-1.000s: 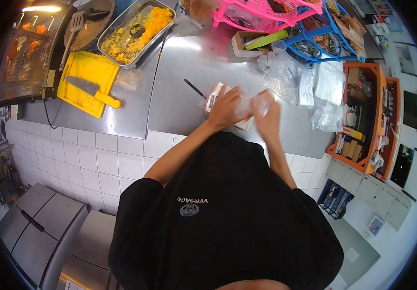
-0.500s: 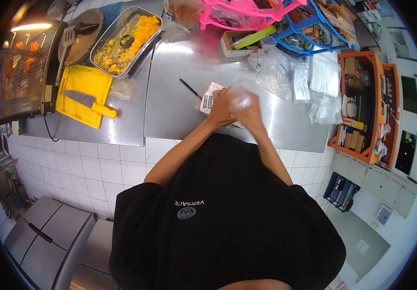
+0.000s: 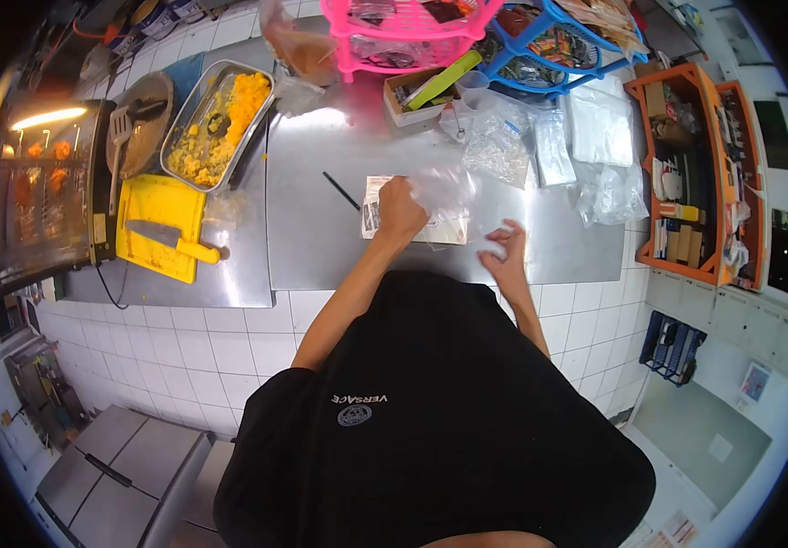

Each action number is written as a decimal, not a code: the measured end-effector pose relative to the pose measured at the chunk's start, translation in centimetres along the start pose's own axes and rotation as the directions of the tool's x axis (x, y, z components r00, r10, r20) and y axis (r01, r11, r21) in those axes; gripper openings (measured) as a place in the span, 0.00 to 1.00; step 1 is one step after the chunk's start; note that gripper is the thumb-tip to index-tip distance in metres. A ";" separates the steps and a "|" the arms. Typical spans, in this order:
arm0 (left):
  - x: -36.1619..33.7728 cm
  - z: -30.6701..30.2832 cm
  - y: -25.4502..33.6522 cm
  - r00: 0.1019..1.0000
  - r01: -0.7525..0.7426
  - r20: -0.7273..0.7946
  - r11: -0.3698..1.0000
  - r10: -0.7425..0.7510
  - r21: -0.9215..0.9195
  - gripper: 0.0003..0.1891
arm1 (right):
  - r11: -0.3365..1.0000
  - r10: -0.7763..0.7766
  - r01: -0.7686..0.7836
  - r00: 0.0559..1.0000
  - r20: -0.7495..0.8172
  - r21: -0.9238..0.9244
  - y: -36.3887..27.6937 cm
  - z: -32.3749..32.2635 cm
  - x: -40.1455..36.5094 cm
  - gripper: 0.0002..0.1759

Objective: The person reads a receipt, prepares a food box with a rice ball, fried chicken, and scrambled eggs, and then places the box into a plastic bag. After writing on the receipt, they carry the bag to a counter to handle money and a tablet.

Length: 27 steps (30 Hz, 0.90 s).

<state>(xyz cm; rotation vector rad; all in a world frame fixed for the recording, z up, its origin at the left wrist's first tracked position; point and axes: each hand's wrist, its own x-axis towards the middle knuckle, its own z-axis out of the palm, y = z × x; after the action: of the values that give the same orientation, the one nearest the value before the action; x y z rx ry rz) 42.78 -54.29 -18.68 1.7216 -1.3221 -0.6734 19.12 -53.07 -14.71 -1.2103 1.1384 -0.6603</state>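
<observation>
My left hand (image 3: pixel 400 212) is closed, gripping one end of a clear plastic bag (image 3: pixel 446 187) over the metal counter. The bag is blurred and spreads to the right of my knuckles. Beneath it, a flat printed packet (image 3: pixel 450 230) in white and red lies close to the counter's front edge, partly covered by that hand and the bag. My right hand (image 3: pixel 507 253) hovers to the right of the packet, thumb and fingers curved and apart, with nothing visible in it. A black stick-like pen (image 3: pixel 341 190) lies just left of the packet.
A yellow cutting board (image 3: pixel 158 203) with a knife (image 3: pixel 175 239) and a metal tray (image 3: pixel 171 160) of yellow food stand at left. Clear bags (image 3: pixel 494 146), a small box (image 3: pixel 398 112), a pink basket (image 3: pixel 385 55) and a blue basket (image 3: pixel 517 68) line the back.
My hands were together over the packet; now they are apart, the right one moved rightward and nearer me. The packet shows more fully and the bag hangs spread from my left hand.
</observation>
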 end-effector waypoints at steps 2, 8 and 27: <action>0.5 -0.5 3.2 0.999 -0.023 -0.046 1.000 0.022 -0.019 0.14 | 0.988 0.135 -0.137 0.990 0.044 0.073 1.1 0.1 -0.3 0.57; 0.5 -0.4 11.3 0.986 0.163 0.008 0.944 -0.168 -0.287 0.13 | 0.714 -0.220 -0.031 0.939 0.266 0.700 -6.8 -0.8 2.9 0.58; -4.2 4.2 1.0 0.840 -0.475 0.424 0.836 0.338 0.273 0.06 | 0.961 0.272 -0.276 0.956 0.106 0.024 -1.9 -8.5 16.6 0.16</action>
<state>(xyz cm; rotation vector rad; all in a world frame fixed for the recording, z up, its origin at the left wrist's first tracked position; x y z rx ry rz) 37.60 -51.65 -20.29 1.5470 -2.1249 -0.5185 17.24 -71.48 -17.79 -1.0171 1.1750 -0.4033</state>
